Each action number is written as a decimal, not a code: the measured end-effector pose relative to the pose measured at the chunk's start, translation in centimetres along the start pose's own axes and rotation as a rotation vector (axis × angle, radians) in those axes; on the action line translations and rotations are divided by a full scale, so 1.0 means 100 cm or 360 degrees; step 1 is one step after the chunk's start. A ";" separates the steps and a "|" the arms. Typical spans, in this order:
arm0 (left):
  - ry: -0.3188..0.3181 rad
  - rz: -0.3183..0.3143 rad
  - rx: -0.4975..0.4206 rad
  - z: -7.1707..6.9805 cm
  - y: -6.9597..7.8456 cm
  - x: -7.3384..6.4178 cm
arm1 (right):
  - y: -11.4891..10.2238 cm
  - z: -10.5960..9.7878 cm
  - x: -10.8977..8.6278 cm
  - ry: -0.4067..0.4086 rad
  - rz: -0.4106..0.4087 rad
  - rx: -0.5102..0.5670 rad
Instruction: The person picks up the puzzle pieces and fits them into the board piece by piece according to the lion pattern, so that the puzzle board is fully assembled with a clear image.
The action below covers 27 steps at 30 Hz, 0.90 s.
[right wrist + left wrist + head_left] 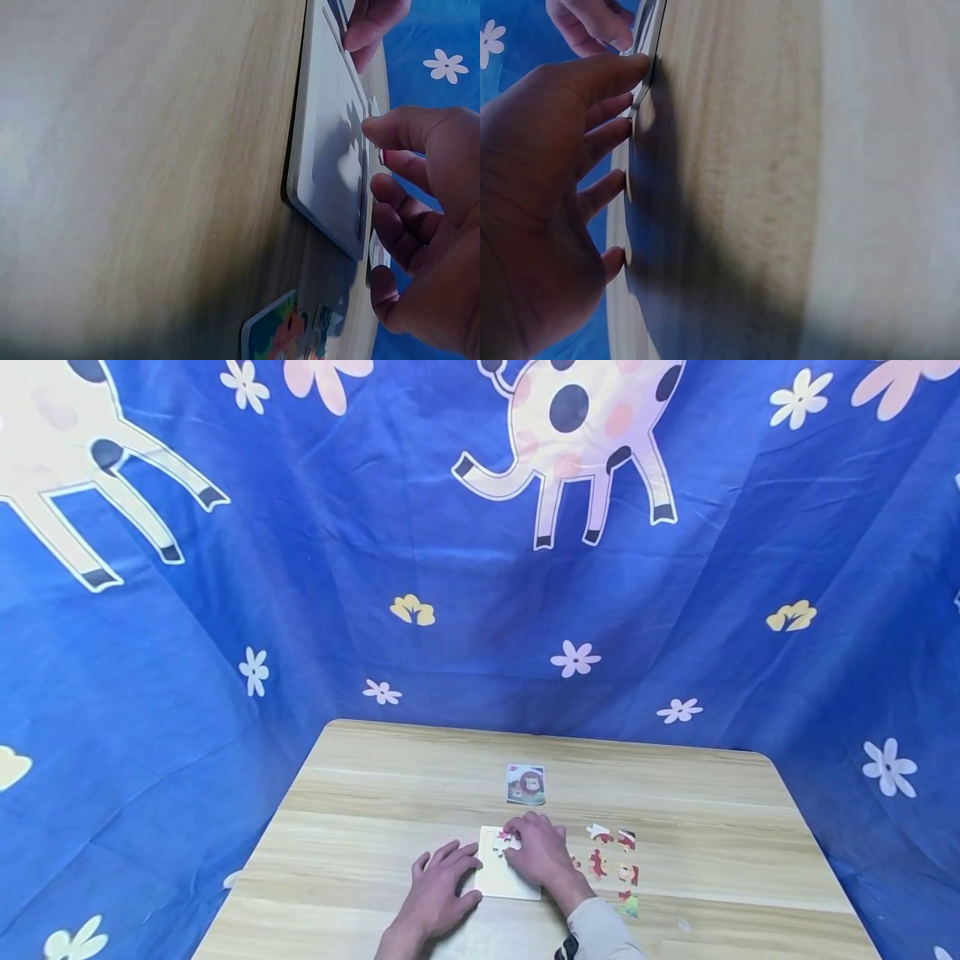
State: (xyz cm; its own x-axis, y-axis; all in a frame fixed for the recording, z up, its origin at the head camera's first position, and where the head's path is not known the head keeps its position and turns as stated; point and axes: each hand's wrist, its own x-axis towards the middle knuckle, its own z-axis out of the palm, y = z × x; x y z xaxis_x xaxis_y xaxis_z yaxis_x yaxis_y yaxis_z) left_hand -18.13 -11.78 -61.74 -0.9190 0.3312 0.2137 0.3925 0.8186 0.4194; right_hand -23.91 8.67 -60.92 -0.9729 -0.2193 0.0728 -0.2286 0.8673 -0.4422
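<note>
A pale square puzzle tray (506, 881) lies on the table, its recess mostly bare in the right wrist view. My left hand (438, 893) rests at the tray's left side, fingers spread and fingertips on the table and rim; the thumb touches the edge lower down. Over the tray's upper part, my right hand (538, 852) pinches a jigsaw piece (513, 842) between thumb and index finger. White and pink show on the piece, partly hidden by the fingers. The other right-hand fingers (405, 217) curl loosely beyond the tray's edge.
Several loose jigsaw pieces (597, 864) in red, white and green lie right of the tray, some behind the right hand. A picture card with a lion (527, 785) lies beyond the tray. Blue patterned cloth (480, 677) hangs behind the wooden table (360, 827).
</note>
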 end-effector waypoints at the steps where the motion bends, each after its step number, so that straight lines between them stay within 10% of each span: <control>1: 0.0005 -0.0002 0.0001 0.001 0.000 0.000 | 0.000 0.000 0.000 -0.0004 0.0009 -0.0005; 27: -0.0012 -0.0023 -0.0017 -0.001 0.001 -0.001 | -0.010 0.009 0.003 -0.0007 -0.0036 -0.0040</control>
State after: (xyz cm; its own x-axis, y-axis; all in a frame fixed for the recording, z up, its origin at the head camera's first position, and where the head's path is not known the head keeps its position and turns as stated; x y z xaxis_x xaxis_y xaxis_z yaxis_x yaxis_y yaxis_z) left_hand -17.94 -11.77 -61.63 -0.9248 0.3228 0.2012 0.3795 0.8182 0.4319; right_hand -23.96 7.33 -61.27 -0.9673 -0.2411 0.0786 -0.2515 0.8731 -0.4177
